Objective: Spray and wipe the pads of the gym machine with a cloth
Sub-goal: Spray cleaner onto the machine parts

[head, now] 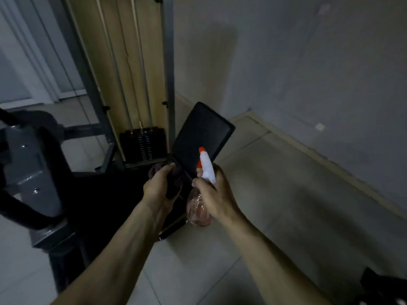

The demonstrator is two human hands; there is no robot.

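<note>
Nozzle (201, 150) of near-upright spray bottle (199, 210) gripped by right hand (214, 194) points at pad (202, 133); left hand (157, 186) clutches cloth (155, 170).

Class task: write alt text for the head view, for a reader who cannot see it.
A right hand aims a spray bottle at a black pad of a gym machine; the left hand holds a dark cloth.

I'm seeing a spray bottle (206, 170) with a white head, orange-red nozzle tip and trigger, and a clear pinkish body. The cloth (155, 171) reads dark purple. The pad (198, 130) is plain black, the weight stack (143, 144) black too. Grey frame (168, 62), light wood-grain panel (123, 51), pale tiled floor (275, 183), grey wall (308, 62).
</note>
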